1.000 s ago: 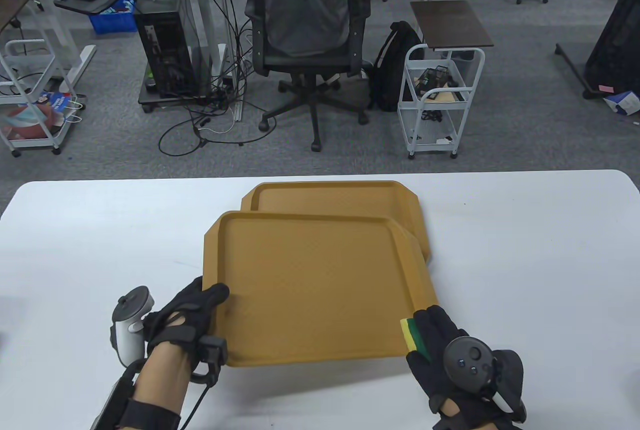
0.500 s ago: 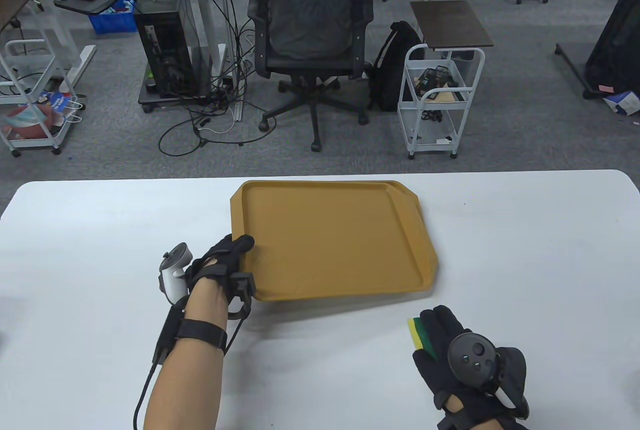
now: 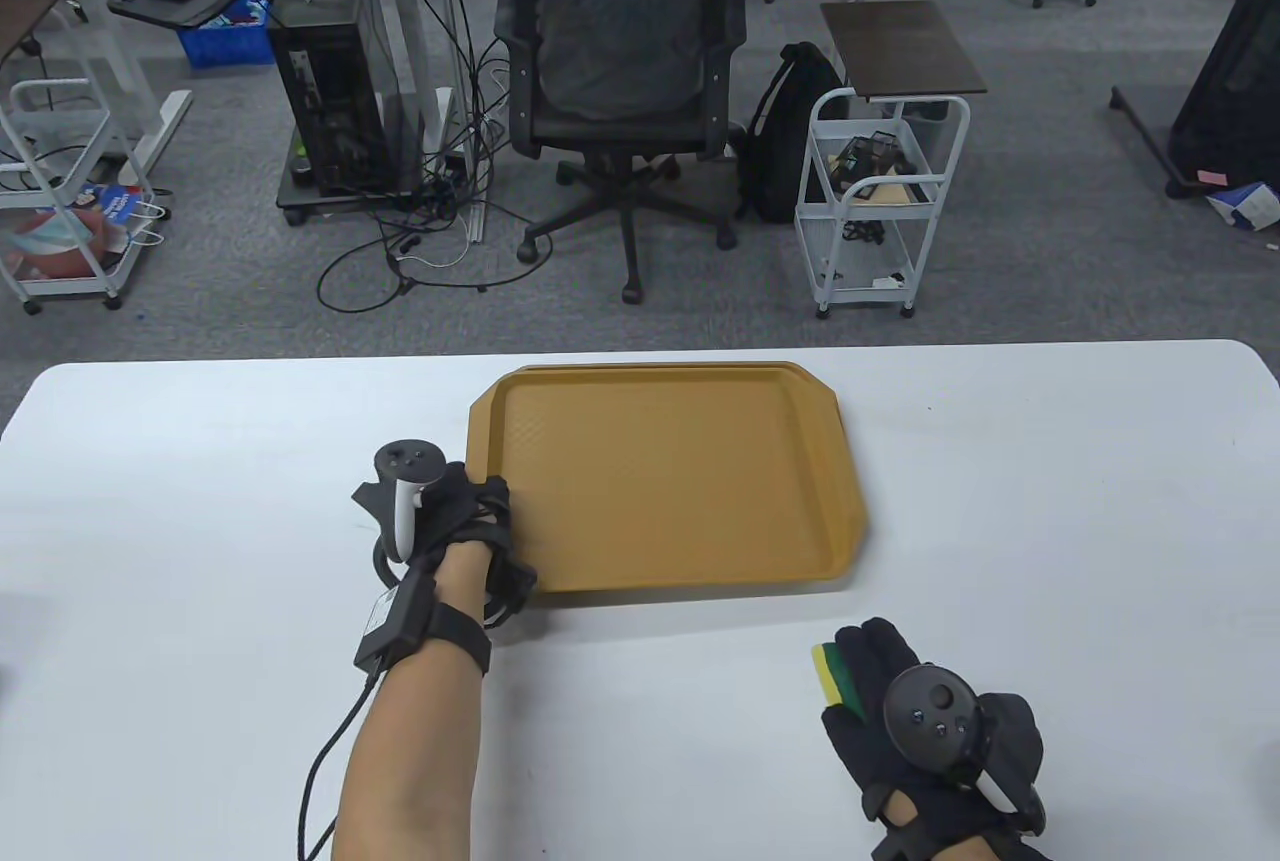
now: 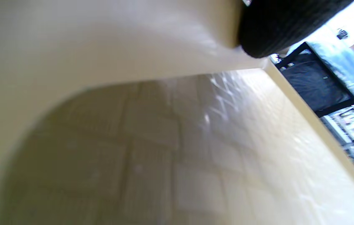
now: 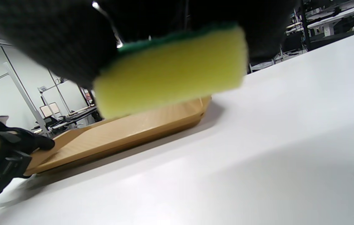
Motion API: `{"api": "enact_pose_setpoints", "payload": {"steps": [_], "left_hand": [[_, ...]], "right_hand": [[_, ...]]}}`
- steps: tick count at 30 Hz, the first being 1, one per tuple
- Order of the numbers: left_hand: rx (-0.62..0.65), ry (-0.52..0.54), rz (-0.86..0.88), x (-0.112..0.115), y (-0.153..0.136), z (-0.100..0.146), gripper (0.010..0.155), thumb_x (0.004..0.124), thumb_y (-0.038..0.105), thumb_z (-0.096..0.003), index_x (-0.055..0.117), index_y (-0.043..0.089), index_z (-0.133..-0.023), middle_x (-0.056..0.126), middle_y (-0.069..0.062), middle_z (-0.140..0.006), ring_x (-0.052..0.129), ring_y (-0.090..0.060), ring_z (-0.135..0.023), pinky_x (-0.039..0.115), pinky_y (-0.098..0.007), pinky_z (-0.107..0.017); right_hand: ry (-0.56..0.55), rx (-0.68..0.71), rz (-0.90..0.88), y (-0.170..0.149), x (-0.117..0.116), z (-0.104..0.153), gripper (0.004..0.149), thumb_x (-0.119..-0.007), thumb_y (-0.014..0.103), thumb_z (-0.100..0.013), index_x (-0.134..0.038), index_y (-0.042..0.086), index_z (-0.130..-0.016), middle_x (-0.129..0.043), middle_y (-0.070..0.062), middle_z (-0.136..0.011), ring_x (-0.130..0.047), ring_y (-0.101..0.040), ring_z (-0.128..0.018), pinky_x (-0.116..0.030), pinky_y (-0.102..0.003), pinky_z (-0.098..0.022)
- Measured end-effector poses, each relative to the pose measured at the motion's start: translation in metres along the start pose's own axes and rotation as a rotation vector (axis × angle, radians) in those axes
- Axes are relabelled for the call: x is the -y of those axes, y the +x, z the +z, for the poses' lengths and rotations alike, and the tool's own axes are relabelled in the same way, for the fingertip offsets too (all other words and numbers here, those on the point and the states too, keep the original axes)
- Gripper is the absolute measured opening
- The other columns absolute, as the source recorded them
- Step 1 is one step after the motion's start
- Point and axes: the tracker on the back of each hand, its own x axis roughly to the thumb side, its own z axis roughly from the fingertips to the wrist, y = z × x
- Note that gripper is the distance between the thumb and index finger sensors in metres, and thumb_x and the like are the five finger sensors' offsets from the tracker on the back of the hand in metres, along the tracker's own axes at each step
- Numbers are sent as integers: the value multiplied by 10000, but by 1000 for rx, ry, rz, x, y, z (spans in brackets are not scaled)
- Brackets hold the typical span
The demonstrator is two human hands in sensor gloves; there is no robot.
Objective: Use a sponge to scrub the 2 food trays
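Observation:
Two tan food trays lie stacked mid-table. The top tray (image 3: 660, 481) (image 5: 127, 131) nearly covers the lower tray (image 3: 848, 461), which shows only as a thin edge at the right. My left hand (image 3: 470, 511) (image 5: 17, 143) is at the top tray's near-left corner, palm down, fingers curled over the rim. The left wrist view is filled by the tray floor (image 4: 195, 150), with one gloved fingertip (image 4: 270, 28) on the rim. My right hand (image 3: 855, 666) hovers near the front right, off the trays, gripping a yellow-and-green sponge (image 3: 830, 673) (image 5: 170, 68).
The white table (image 3: 1050, 521) stretches wide on both sides of the trays, with its far edge just behind them. Beyond it on the floor stand an office chair (image 3: 620, 71) and a small white cart (image 3: 880, 201).
My left hand carried the top tray away from me and set it squarely on the other tray, then turned palm down at its corner. The right hand with the sponge barely moved.

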Motion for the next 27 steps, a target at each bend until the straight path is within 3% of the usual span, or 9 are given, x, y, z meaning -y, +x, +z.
{"api": "enact_pose_setpoints", "payload": {"steps": [3, 6, 8, 10, 15, 18, 21, 27], "left_hand": [[16, 66, -117, 1, 10, -2, 680, 796, 543, -503, 609, 298, -1109, 806, 2, -1020, 846, -280, -779, 726, -449, -591], [-31, 74, -176, 0, 17, -10, 706, 805, 579, -456, 626, 369, -1106, 949, -29, -828, 891, -278, -599, 723, -487, -568], [-89, 45, -178, 3, 16, -16, 713, 747, 617, -445, 567, 434, -1110, 964, -14, -713, 870, -268, -541, 707, -493, -568], [-61, 93, -265, 8, 17, -17, 712, 723, 638, -445, 563, 445, -1112, 960, 18, -642, 864, -257, -510, 712, -484, -542], [-45, 116, -332, 7, 22, -13, 732, 719, 635, -439, 536, 443, -1122, 937, 16, -720, 864, -257, -566, 704, -482, -566], [11, 179, -374, 2, 20, -6, 770, 753, 633, -402, 587, 383, -1111, 903, -38, -841, 872, -291, -615, 707, -497, -561], [66, 148, -379, -5, 14, 7, 793, 746, 649, -408, 579, 334, -1117, 778, -69, -1013, 813, -334, -800, 650, -543, -646], [354, 79, -461, -18, -14, 56, 771, 742, 640, -417, 577, 358, -1116, 557, -87, -1165, 563, -428, -1076, 539, -621, -738]], "right_hand": [[0, -3, 2, 0, 0, 0, 698, -911, 408, -444, -626, 215, -1051, -543, -125, -1127, -801, -426, -800, -737, -566, -622], [8, -9, 2, -2, -1, -1, 695, -908, 409, -446, -628, 214, -1051, -546, -125, -1126, -800, -427, -800, -736, -566, -622], [12, -12, 3, -2, -2, -2, 695, -908, 409, -445, -629, 215, -1051, -547, -126, -1125, -800, -427, -799, -736, -566, -623], [15, -15, 4, -3, -3, -2, 692, -907, 409, -446, -630, 215, -1050, -547, -123, -1125, -800, -427, -800, -736, -566, -623], [14, -14, 3, -4, -3, -3, 692, -908, 408, -444, -632, 216, -1049, -547, -124, -1125, -799, -426, -802, -735, -565, -625], [15, -12, 2, -3, -2, -3, 692, -909, 406, -445, -631, 218, -1050, -548, -123, -1125, -801, -423, -806, -737, -561, -629], [11, 3, 10, -2, -2, -2, 690, -912, 403, -443, -635, 220, -1047, -555, -121, -1121, -809, -416, -816, -743, -554, -633], [-12, 25, 23, -1, -4, -4, 659, -920, 388, -441, -665, 242, -1031, -591, -103, -1108, -826, -356, -902, -758, -523, -665]]}}
